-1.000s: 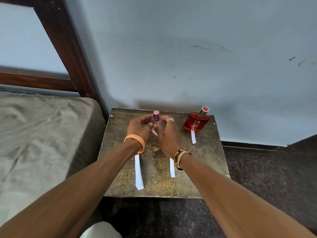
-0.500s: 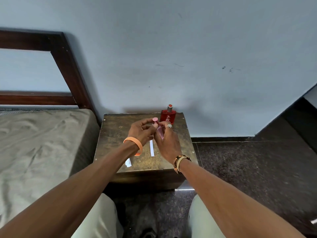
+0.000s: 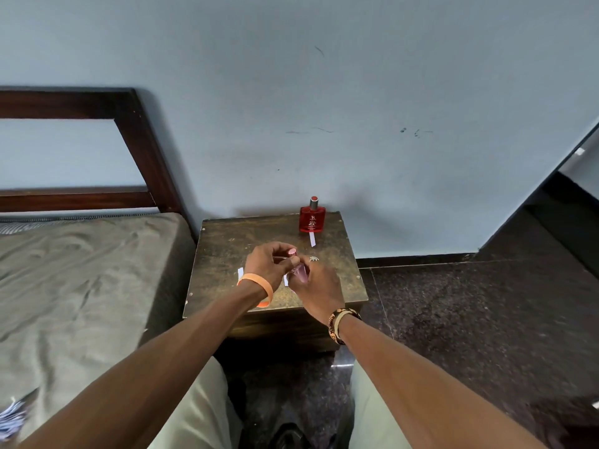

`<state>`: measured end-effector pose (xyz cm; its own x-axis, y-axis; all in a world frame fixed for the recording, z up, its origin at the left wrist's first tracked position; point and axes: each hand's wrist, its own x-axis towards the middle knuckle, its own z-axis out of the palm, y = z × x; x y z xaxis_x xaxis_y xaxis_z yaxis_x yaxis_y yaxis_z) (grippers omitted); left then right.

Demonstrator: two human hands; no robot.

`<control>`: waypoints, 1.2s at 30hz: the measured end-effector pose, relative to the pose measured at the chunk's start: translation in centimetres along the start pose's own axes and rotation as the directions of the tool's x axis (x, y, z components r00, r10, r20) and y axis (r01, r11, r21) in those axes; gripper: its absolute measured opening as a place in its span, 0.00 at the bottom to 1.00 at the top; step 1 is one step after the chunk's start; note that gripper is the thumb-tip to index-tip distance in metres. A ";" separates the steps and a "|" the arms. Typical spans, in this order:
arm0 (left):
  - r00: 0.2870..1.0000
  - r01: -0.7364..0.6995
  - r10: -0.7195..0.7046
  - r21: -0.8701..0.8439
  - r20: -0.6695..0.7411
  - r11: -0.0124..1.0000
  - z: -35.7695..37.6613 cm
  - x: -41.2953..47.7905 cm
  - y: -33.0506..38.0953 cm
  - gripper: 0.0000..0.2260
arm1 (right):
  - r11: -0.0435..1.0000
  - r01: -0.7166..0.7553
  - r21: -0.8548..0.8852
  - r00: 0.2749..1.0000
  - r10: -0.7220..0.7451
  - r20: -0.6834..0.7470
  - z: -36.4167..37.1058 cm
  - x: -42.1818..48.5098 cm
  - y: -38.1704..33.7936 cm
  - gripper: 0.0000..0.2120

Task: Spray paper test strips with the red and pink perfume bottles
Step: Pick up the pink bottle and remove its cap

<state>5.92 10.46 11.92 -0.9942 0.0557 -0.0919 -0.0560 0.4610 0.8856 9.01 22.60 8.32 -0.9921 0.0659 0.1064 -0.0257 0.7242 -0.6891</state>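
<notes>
Bed (image 3: 81,270) beside table (image 3: 227,241), red bottle (image 3: 311,219) atop.

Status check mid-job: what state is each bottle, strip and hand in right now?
pink perfume bottle: upright, held by both hands over the table.
red perfume bottle: upright on table, untouched.
paper strip near red bottle: lying flat, untouched.
left hand: pinches pink bottle's top.
right hand: grips pink bottle's body.

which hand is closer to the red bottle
Right. The right hand is in front of the red bottle, nearly in line with it; the left hand is farther off to the left.
</notes>
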 end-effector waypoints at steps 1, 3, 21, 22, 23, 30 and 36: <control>0.999 -0.015 0.017 0.043 -0.037 0.999 0.1 -0.1 -0.1 0.07 | 1.000 -0.003 -0.017 1.000 0.003 -0.012 0.2 -0.1 0.1 0.07; 0.992 -0.013 0.018 0.043 -0.122 0.999 0.4 -0.1 -0.4 0.07 | 0.998 -0.001 -0.061 1.000 0.000 -0.022 0.5 -0.1 0.2 0.09; 0.965 0.225 -0.183 0.236 -0.187 0.945 2.4 2.6 -8.9 0.05 | 0.976 -0.102 0.192 0.994 0.107 -0.017 4.1 1.3 3.8 0.17; 0.969 0.223 -0.182 0.271 -0.169 0.936 2.6 3.0 -9.5 0.05 | 0.977 -0.093 0.195 0.995 0.099 -0.024 4.4 1.6 4.1 0.20; 0.974 0.211 -0.171 0.319 -0.149 0.924 2.9 3.3 -10.2 0.04 | 0.977 -0.086 0.194 0.995 0.094 -0.030 4.7 1.8 4.5 0.23; 0.988 0.132 -0.157 0.519 0.005 0.845 3.5 5.3 -13.0 0.07 | 0.977 -0.112 0.182 0.993 0.118 -0.025 6.5 3.7 6.6 0.24; 0.972 0.150 -0.221 0.526 0.075 0.837 3.3 5.9 -13.2 0.14 | 0.966 -0.147 0.212 0.988 0.152 -0.010 7.2 5.0 6.6 0.24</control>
<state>1.14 7.60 -1.85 -0.9474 0.0185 -0.3196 -0.1479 0.8600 0.4884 3.00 22.75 -0.90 -0.9832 0.1823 0.0076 0.0945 0.5444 -0.8335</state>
